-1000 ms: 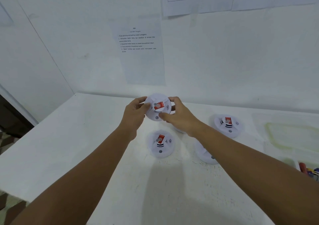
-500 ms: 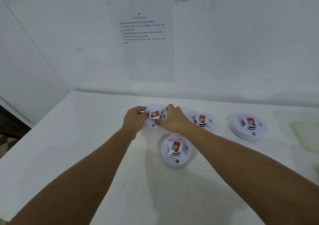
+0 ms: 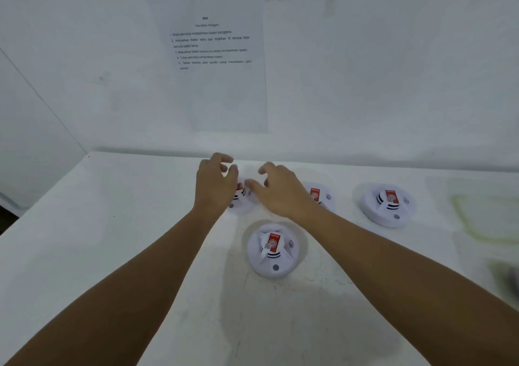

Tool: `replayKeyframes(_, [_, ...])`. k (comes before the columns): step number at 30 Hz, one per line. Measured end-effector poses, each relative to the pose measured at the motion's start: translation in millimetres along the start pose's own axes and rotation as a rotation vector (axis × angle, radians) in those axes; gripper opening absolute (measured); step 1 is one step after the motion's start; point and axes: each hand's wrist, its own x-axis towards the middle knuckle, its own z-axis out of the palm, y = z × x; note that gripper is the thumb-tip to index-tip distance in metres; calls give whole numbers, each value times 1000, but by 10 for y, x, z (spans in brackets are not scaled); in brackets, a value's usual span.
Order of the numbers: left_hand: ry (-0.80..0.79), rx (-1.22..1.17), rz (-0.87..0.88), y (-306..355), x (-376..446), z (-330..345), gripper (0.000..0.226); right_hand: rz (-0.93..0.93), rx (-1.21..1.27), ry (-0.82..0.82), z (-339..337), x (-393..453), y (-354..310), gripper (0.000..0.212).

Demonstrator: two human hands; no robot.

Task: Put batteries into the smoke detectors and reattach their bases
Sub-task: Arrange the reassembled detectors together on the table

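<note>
Several round white smoke detectors with red labels sit on the white table (image 3: 112,253). One detector (image 3: 242,200) lies at the back, partly hidden between my hands. My left hand (image 3: 214,183) hovers over its left side with fingers spread and loosely bent, holding nothing. My right hand (image 3: 276,190) is just right of it, fingers spread, thumb tip near the detector's top. A second detector (image 3: 273,250) lies nearer me in the middle. A third detector (image 3: 320,196) peeks out behind my right wrist. A fourth detector (image 3: 387,205) sits further right.
A printed instruction sheet (image 3: 213,57) hangs on the white wall behind the table. A clear plastic container (image 3: 483,217) lies at the right edge. The table's left edge (image 3: 42,205) drops away to a dark floor.
I lowered the held detector to the back of the table and both hands have let go of it, fingers now spread above it. The view shifted left and down.
</note>
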Motion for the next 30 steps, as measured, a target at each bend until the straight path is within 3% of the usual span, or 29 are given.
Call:
replayKeyframes(4, [-127,40,182,380,-166,264,10,52,42,143,-402,-132,201,27])
replayKeyframes(7, [-269,125,213,544,-259,527,18,145,37,158,-655,-240,427,27])
replayKeyframes(11, [-436,408,139,594,-320,767,37,296,-29,9,-843,-395,654,39])
replayKeyframes(14, [-556,533,83,651,-418,817,36,365,-121,-120,-919,-492,695,13])
replayKeyframes(15, [-564,540,79,678,-442,813,35,380,-140,-147,-929,-514,693,13])
replayKeyframes(18, [-582,568,49,715,-483,813,37,393,-130,-209,-917,-552,680,36])
replayKeyframes(23, [-524,348,-100,712,-596,826,27,402,-13,-178,-878,-572,641,38])
replayKeyframes(28, [-413,21,-164,792,-670,760,23,419,271,-63,-834,-580,658,14])
replayKeyframes(30, [-331,-161,-186,853,-658,717,25,400,430,-19,-855,-575,669,28])
